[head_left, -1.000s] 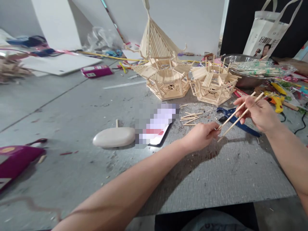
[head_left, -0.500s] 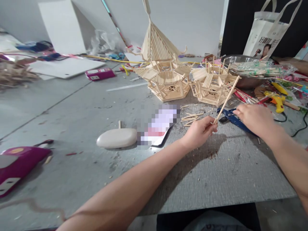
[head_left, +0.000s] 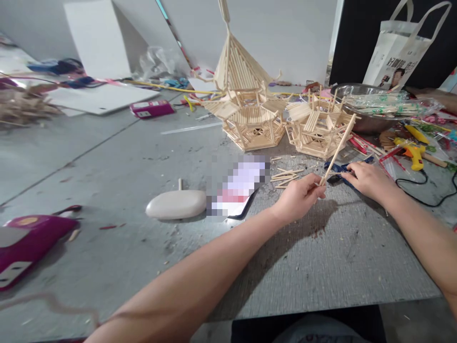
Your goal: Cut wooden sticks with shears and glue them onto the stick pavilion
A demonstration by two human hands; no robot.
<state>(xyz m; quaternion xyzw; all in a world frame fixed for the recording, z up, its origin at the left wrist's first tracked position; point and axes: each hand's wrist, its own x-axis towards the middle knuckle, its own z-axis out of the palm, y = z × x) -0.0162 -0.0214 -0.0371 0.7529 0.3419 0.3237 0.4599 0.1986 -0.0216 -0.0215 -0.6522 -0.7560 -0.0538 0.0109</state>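
In the head view my left hand (head_left: 302, 197) is closed around thin wooden sticks (head_left: 341, 145), which lean up and to the right out of its fingers. My right hand (head_left: 369, 180) is closed at the end of another thin wooden stick (head_left: 335, 173), lying nearly level between the two hands. Dark blue pliers (head_left: 333, 166) rest on the table just under and behind my right hand, partly hidden by it. Several short cut sticks (head_left: 285, 176) lie beyond my left hand. Behind stand a stick-built pavilion with a pointed roof (head_left: 241, 66) and a lower, roofless one (head_left: 316, 128).
A phone (head_left: 239, 186) and a pale oval case (head_left: 176, 205) lie left of my left hand. Purple power strips (head_left: 32, 247) are farther left. At the right are a metal bowl (head_left: 374, 121) of bagged sticks, a yellow glue gun (head_left: 416, 155) with its cord, and a tote bag (head_left: 392, 52).
My right hand has moved slightly left and closed at the level stick, covering more of the pliers. The left hand keeps its sticks. The whole view has shifted a little.
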